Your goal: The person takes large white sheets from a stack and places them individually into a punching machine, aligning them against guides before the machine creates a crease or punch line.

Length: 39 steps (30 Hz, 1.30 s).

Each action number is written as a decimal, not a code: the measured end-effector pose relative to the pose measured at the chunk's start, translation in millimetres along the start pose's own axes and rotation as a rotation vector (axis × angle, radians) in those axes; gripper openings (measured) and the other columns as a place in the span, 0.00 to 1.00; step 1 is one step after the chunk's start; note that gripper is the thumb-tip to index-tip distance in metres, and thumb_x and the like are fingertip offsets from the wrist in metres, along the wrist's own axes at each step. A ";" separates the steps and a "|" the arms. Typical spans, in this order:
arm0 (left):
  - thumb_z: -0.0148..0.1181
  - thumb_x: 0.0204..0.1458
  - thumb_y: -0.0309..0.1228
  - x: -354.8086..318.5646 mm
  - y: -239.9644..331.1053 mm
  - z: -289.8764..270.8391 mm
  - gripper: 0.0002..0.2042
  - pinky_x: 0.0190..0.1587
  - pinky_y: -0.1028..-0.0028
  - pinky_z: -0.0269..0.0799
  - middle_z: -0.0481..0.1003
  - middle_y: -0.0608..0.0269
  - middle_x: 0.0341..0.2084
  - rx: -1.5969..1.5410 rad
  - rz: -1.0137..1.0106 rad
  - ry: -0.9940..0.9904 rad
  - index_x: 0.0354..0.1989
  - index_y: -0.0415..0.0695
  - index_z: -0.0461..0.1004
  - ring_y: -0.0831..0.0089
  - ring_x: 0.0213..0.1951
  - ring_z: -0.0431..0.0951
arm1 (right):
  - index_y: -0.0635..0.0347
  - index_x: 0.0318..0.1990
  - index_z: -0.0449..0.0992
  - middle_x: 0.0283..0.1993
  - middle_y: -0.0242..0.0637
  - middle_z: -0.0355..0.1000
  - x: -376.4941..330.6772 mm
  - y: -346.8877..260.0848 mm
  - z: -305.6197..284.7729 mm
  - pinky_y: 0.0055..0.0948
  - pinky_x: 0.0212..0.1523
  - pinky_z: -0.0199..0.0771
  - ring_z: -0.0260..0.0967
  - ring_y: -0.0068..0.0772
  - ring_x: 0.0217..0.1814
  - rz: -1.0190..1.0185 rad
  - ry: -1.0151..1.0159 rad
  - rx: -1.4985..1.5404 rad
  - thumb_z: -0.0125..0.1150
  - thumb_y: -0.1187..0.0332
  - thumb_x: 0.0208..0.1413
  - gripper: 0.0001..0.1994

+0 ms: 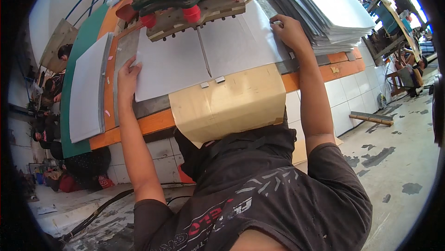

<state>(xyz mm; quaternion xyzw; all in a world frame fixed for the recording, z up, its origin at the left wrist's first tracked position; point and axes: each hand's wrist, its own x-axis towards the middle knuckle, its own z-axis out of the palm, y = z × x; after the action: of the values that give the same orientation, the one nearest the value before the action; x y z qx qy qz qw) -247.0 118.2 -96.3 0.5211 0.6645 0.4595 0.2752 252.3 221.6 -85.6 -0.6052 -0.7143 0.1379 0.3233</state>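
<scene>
A wide white sheet (174,63) lies on the work table, under the raised head of a press (199,19). At its left edge my left hand (127,78) has its thumb and fingers closed on the margin. My right hand (292,32) pinches the far right edge with a bent index finger and thumb. A thin metal rod (204,52) slants down from the press head over the sheet. Two small blocks (219,79) sit at the sheet's near edge, on a tan card (229,105) that hangs over the table front.
At the right stands a tall stack of white sheets with dark edges (324,10). A lower stack of sheets (88,91) lies on a green board (74,142) at the left. The orange table edge (160,120) runs before me. Other people sit at the far left.
</scene>
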 end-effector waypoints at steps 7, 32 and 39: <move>0.59 0.61 0.30 -1.7 3.3 2.0 0.25 0.31 0.80 0.68 0.81 0.60 0.29 0.022 -0.002 -0.005 0.65 0.31 0.67 0.82 0.27 0.76 | 0.58 0.47 0.83 0.44 0.56 0.79 0.6 1.3 1.2 0.46 0.53 0.74 0.77 0.58 0.48 -0.006 0.003 -0.006 0.64 0.64 0.58 0.13; 0.60 0.60 0.31 0.8 -2.8 -2.6 0.26 0.35 0.80 0.70 0.81 0.56 0.33 0.085 0.024 -0.018 0.65 0.29 0.67 0.78 0.31 0.77 | 0.27 0.68 0.68 0.64 0.48 0.71 104.2 -3.2 44.1 0.46 0.62 0.74 0.72 0.53 0.64 0.086 -0.198 -0.420 0.43 0.72 0.62 0.29; 0.61 0.59 0.31 2.6 -7.2 -4.5 0.26 0.34 0.79 0.70 0.81 0.56 0.30 0.086 0.023 -0.012 0.64 0.29 0.68 0.78 0.31 0.78 | 0.17 0.71 0.61 0.72 0.42 0.62 105.0 -15.2 44.3 0.45 0.64 0.73 0.68 0.50 0.69 0.170 -0.263 -0.514 0.42 0.69 0.66 0.30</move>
<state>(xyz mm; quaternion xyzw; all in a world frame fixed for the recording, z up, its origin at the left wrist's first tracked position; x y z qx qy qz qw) -254.8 119.0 -100.5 0.5427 0.6760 0.4306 0.2512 206.6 326.8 -79.1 -0.7016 -0.7084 0.0564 0.0513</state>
